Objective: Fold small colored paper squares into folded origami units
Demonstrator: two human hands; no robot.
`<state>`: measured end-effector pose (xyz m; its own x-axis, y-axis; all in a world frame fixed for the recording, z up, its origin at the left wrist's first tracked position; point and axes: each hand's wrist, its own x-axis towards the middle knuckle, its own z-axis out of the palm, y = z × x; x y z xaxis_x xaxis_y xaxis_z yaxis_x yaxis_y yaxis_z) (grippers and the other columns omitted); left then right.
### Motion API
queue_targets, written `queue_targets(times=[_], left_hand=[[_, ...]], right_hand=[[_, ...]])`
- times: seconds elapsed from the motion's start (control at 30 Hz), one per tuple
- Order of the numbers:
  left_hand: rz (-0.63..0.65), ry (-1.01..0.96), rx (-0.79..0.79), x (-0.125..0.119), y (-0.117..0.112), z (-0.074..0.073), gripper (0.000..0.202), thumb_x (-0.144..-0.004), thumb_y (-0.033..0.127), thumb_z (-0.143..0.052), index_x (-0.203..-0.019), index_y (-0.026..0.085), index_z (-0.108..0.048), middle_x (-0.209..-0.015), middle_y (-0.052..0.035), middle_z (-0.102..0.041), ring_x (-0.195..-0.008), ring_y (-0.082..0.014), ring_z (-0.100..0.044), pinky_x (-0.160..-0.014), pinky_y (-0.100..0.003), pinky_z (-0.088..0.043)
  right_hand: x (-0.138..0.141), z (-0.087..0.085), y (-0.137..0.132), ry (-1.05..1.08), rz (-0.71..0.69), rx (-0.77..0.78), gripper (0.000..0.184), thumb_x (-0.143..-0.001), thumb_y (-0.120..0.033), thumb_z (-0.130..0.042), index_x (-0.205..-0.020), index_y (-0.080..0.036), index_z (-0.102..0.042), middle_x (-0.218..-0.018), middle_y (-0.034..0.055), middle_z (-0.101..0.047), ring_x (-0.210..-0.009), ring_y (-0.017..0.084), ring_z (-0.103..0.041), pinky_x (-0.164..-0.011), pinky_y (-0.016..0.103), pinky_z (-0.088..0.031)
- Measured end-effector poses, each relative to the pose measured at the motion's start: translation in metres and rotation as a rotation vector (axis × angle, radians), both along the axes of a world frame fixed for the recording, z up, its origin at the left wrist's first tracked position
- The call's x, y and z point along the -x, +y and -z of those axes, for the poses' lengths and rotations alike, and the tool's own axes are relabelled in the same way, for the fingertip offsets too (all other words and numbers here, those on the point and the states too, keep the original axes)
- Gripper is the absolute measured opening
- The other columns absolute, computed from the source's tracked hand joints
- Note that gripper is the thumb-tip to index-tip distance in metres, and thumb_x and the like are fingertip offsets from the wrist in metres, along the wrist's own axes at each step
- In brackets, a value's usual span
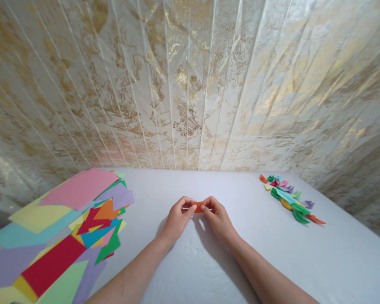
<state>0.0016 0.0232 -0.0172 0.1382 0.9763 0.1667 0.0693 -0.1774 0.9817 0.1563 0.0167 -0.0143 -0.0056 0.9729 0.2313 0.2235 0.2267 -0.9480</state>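
A small orange piece of folded paper (pixel 197 206) is held between both hands above the middle of the white table (pixel 228 261). My left hand (pixel 178 217) pinches its left end with thumb and fingertips. My right hand (pixel 218 216) pinches its right end the same way. Most of the paper is hidden by my fingers, and only a short orange strip shows between them. Both forearms reach in from the bottom edge of the head view.
A loose pile of coloured paper sheets and offcuts (pixel 60 236) covers the table's left side. A row of small folded paper pieces in several colours (pixel 288 198) lies at the right rear. A gold-patterned wall (pixel 190 84) stands behind the table.
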Motion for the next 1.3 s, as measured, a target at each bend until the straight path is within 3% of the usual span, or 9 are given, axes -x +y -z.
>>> queue_targets(times=[0.13, 0.23, 0.33, 0.57, 1.3], left_hand=[[-0.059, 0.07, -0.142, -0.001, -0.0027, -0.0004, 0.013, -0.083, 0.023, -0.058, -0.096, 0.02, -0.062, -0.098, -0.0038, -0.064, -0.092, -0.0177, -0.062, -0.082, -0.031, -0.05], [-0.064, 0.159, -0.321, -0.0027, -0.0054, -0.0006, 0.015, -0.082, 0.013, -0.056, -0.093, 0.021, -0.062, -0.101, -0.0035, -0.062, -0.098, -0.0176, -0.058, -0.086, -0.032, -0.048], [-0.062, 0.185, -0.393, -0.0042, -0.0066, 0.0003, 0.017, -0.081, 0.009, -0.054, -0.091, 0.022, -0.06, -0.099, -0.0026, -0.061, -0.097, -0.0171, -0.058, -0.086, -0.032, -0.047], [-0.083, 0.164, -0.348, -0.0047, -0.0055, 0.0051, 0.015, -0.081, 0.008, -0.055, -0.088, 0.021, -0.055, -0.098, -0.002, -0.06, -0.095, -0.0166, -0.058, -0.085, -0.032, -0.047], [-0.058, 0.221, -0.416, -0.0027, -0.0058, 0.004, 0.018, -0.081, 0.004, -0.054, -0.088, 0.021, -0.057, -0.097, -0.002, -0.058, -0.095, -0.0162, -0.057, -0.085, -0.031, -0.048]], right_hand=[[-0.0003, 0.0005, -0.0015, -0.045, 0.002, -0.016, 0.013, -0.083, -0.03, -0.054, -0.075, -0.02, -0.055, -0.073, 0.0004, -0.059, -0.068, 0.016, -0.056, -0.062, 0.027, -0.045], [0.0002, -0.0012, -0.0036, -0.089, -0.02, -0.043, 0.011, -0.085, -0.028, -0.052, -0.077, -0.021, -0.056, -0.077, 0.0014, -0.062, -0.074, 0.018, -0.059, -0.07, 0.03, -0.047], [0.0011, -0.0043, -0.0061, -0.152, -0.025, -0.089, 0.011, -0.086, -0.026, -0.051, -0.078, -0.021, -0.058, -0.079, 0.0025, -0.064, -0.078, 0.019, -0.06, -0.077, 0.032, -0.047], [0.0022, -0.0053, -0.0088, -0.256, -0.024, -0.138, 0.011, -0.086, -0.022, -0.049, -0.079, -0.022, -0.058, -0.08, 0.0028, -0.064, -0.077, 0.019, -0.057, -0.074, 0.031, -0.046], [0.0022, -0.003, -0.0086, -0.271, -0.005, -0.129, 0.012, -0.084, -0.021, -0.05, -0.077, -0.021, -0.06, -0.077, 0.0021, -0.065, -0.074, 0.018, -0.057, -0.071, 0.029, -0.045]])
